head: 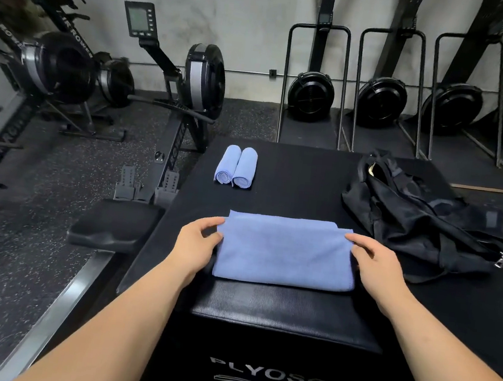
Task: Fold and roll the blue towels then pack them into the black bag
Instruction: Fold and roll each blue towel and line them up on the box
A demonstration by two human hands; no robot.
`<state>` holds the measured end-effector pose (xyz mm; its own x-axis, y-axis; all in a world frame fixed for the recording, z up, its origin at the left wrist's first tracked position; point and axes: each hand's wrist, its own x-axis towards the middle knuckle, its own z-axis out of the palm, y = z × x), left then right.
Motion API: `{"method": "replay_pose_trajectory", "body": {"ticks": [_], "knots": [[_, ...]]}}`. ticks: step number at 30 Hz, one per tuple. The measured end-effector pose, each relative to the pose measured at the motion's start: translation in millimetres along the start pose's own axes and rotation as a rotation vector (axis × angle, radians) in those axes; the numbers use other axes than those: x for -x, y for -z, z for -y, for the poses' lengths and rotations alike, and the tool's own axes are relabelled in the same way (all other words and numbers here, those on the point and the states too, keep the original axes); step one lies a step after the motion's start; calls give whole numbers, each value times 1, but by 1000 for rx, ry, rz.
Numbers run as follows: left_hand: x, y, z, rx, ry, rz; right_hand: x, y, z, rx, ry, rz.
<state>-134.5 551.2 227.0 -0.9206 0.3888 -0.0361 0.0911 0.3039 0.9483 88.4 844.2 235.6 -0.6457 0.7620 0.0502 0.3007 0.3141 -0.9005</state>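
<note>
Black PLYOSOFT box (286, 313) bears a folded blue towel (284, 250).

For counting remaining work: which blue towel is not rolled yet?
The flat folded towel nearest the person; the two rolled towels lie side by side behind it.

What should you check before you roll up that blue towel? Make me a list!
1. Grip: the left hand and the right hand each hold one end of the towel: ok.
2. The towel lies flat on the box: ok.
3. Folded layers line up: not ok, a lower layer shows past the far edge.
4. Bare box top beyond the towel, room for rolling: ok.
5. The two rolled towels lie side by side, tightly wound: ok.
6. The bag is open for packing: cannot tell.
</note>
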Motion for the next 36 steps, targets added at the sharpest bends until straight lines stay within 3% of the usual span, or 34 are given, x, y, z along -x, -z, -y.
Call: {"method": "replay_pose_trajectory", "body": {"ticks": [11, 22, 32, 36], "knots": [[-54, -25, 23, -205, 30, 158, -52, -37, -19, 188, -81, 141], [-54, -31, 31, -199, -67, 154, -62, -48, -23, 239, -93, 135], [-58, -30, 25, -314, -97, 260, -64, -53, -22, 222, -81, 72], [-53, -29, 26, -291, -124, 180, -62, -51, -22, 239, -53, 30]]}}
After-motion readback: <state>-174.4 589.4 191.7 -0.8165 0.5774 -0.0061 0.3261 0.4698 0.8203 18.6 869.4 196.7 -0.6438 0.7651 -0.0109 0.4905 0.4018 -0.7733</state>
